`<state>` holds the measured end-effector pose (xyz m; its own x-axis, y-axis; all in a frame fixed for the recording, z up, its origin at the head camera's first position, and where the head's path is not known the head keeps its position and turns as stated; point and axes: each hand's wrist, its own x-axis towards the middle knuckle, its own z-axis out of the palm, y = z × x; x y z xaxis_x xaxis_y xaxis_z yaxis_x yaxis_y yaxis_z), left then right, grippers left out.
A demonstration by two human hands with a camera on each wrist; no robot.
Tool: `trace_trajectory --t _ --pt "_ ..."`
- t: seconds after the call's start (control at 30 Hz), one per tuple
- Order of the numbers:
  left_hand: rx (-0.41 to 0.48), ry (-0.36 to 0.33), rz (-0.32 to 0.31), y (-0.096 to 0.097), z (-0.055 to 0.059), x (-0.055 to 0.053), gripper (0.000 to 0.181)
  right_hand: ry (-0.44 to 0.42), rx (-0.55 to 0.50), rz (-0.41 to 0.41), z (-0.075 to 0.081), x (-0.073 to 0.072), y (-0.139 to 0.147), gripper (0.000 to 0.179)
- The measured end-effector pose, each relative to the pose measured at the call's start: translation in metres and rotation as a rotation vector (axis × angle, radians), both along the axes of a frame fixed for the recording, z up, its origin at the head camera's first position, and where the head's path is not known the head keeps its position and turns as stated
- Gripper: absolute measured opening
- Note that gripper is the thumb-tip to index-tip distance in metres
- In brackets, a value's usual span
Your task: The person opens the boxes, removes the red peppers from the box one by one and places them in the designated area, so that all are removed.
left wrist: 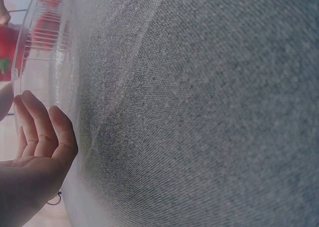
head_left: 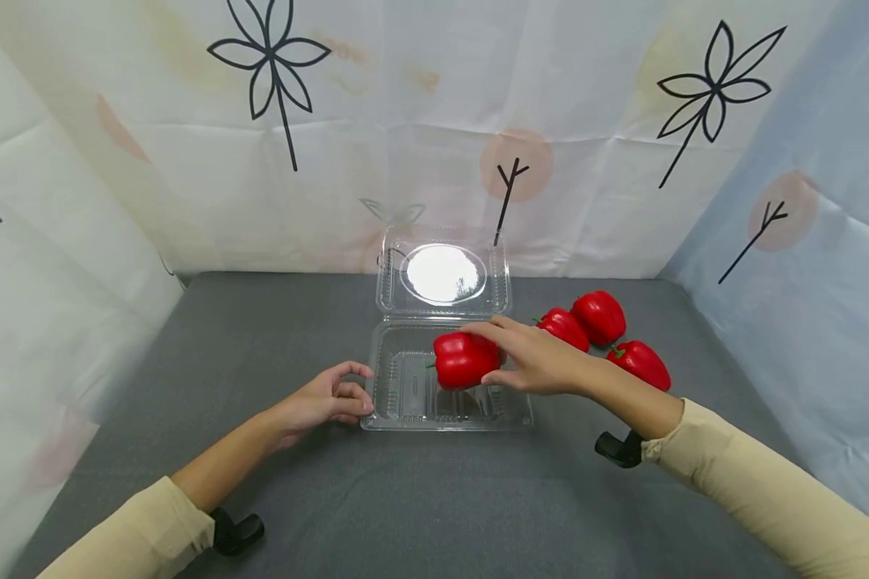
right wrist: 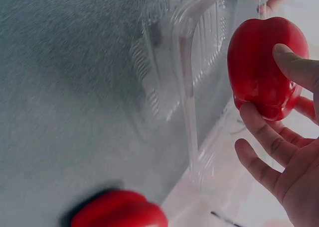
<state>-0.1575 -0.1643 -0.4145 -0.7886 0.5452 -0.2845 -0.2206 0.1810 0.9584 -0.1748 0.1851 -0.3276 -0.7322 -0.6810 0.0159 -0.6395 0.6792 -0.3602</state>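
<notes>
My right hand (head_left: 532, 354) grips a red bell pepper (head_left: 466, 360) from its right side, thumb against one face and fingers about the far side. It hangs tilted over the base of a clear plastic clamshell container (head_left: 398, 418), its stem pointing left. In the right wrist view, the thumb presses the red bell pepper (right wrist: 264, 62) and the little finger stands off it. My left hand (head_left: 326, 406) rests at the container's left edge with relaxed, slightly bent fingers. In the left wrist view, those fingers (left wrist: 42, 132) lie beside the clear wall, below the rim.
To the right of the container lie three more red bell peppers, one at the back (head_left: 599, 318), one beside it (head_left: 565, 328) and one nearer (head_left: 640, 364). The container's lid (head_left: 500, 281) stands raised behind its base. A patterned cloth (head_left: 434, 96) backs the grey table surface (head_left: 434, 498).
</notes>
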Motion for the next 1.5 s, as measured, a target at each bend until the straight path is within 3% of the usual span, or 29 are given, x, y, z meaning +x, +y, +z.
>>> trace_trajectory --t 0.33,0.57,0.83,1.2,1.5 --pt "-0.002 0.004 0.001 -0.001 -0.004 0.0 0.055 0.047 -0.081 -0.07 0.007 0.004 0.04 0.078" --pt "0.006 0.008 0.003 0.0 -0.001 0.001 0.053 0.11 -0.073 -0.112 0.006 0.009 0.069 0.077" --pt "-0.003 0.012 -0.003 0.001 -0.001 0.001 0.054 0.091 -0.09 -0.181 0.003 0.019 0.096 0.077" --pt "-0.002 0.002 0.009 0.001 -0.001 0.002 0.053 0.039 -0.158 -0.235 -0.025 0.03 0.115 0.079" --pt "-0.017 -0.011 0.02 0.001 -0.002 0.001 0.052 0.025 -0.21 -0.25 -0.038 0.036 0.124 0.071"
